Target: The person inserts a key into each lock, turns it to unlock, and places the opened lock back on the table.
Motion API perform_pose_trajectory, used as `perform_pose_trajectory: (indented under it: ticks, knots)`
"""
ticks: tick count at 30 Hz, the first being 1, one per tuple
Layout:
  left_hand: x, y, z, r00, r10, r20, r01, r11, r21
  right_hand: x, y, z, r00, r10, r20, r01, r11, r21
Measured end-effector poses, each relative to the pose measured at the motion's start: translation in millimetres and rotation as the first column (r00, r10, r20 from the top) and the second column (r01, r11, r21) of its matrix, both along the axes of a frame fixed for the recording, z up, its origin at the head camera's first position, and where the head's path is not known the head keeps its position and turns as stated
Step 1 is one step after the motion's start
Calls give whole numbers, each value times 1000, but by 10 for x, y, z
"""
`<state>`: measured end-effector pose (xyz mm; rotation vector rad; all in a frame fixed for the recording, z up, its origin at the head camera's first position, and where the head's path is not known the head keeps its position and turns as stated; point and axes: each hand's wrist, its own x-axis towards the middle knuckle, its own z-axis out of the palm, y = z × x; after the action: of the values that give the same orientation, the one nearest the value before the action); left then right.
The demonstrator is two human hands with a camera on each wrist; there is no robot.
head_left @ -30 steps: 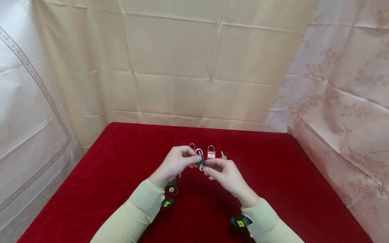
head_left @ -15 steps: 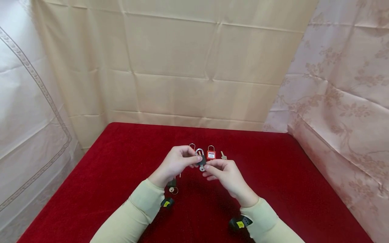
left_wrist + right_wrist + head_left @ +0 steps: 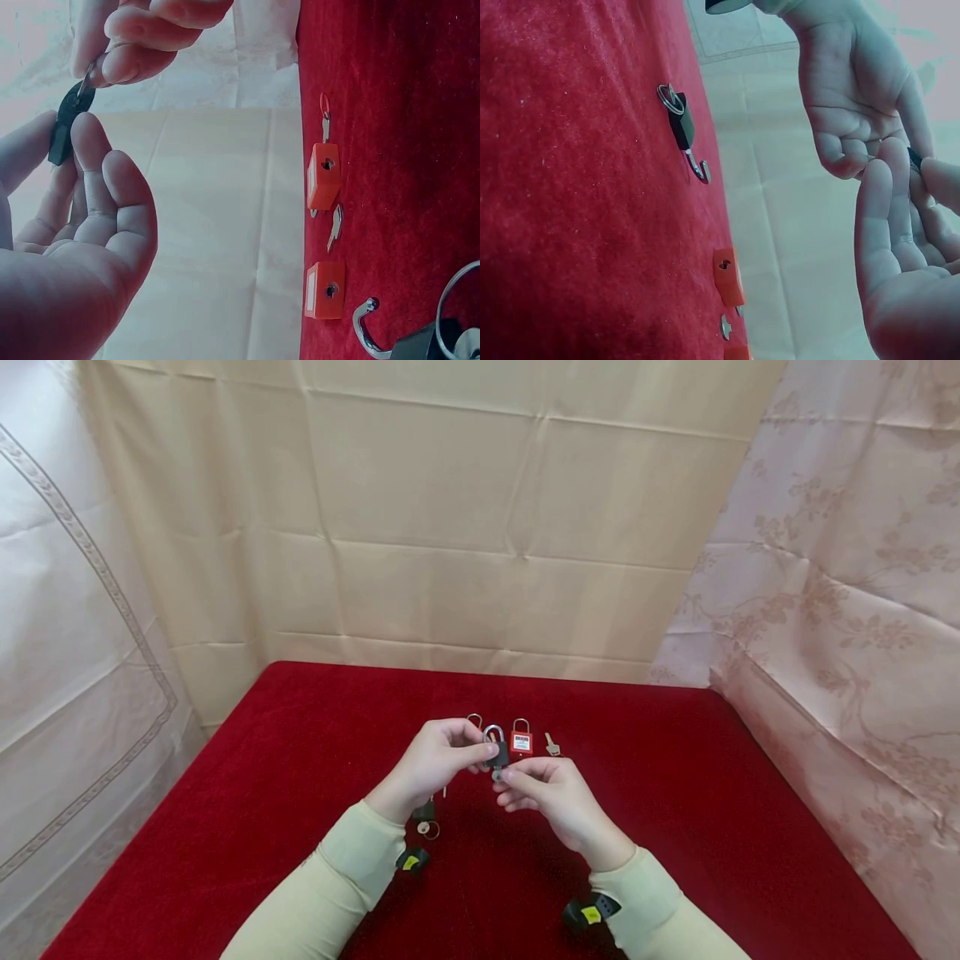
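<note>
1. Change vs half a sec ago, head view: R hand (image 3: 561, 797) shifts slightly L, thumb now over more of the key (image 3: 497, 775); key head shows less of its flat face; black padlock (image 3: 500, 755) stays in nearly the same spot
2. Meaning (our read): key is being worked at the lock's bottom end while the body is kept steady; we can't tell if it has turned or how deep it sits, so we don't count this step as done
3. Location: padlock is up off the red table (image 3: 300, 777), betw both hands; in head view the red padlock (image 3: 521, 743) on the table shows just R of it
4. Orientation: long axis approx up-down in head view, shackle (image 3: 492, 727) pointing away from us w/ a slight L lean, key end toward us; in L wrist view same axis slants, key end upper R
5. L hand (image 3: 442, 752): thumb + index pinch the lock body, spread only as wide as it; other fingers loosely bent
6. R hand: thumb + index pinch the key head, next to no gap; other fingers bent, holding nothing we can see
</note>
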<state>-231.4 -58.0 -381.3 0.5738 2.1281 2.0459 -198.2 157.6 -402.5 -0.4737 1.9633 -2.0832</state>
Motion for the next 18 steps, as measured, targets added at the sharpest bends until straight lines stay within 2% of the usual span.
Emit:
perform_pose_trajectory:
  ticks: [10, 18]
  knots:
    - [14, 9, 10, 1000, 1, 6, -1, 1000, 20, 3, -4, -15, 999, 41, 4, -41, 998, -40]
    - [-3, 39, -37, 999, 14, 34, -17, 997, 76, 22, -31, -21, 997, 74, 12, -73, 992, -108]
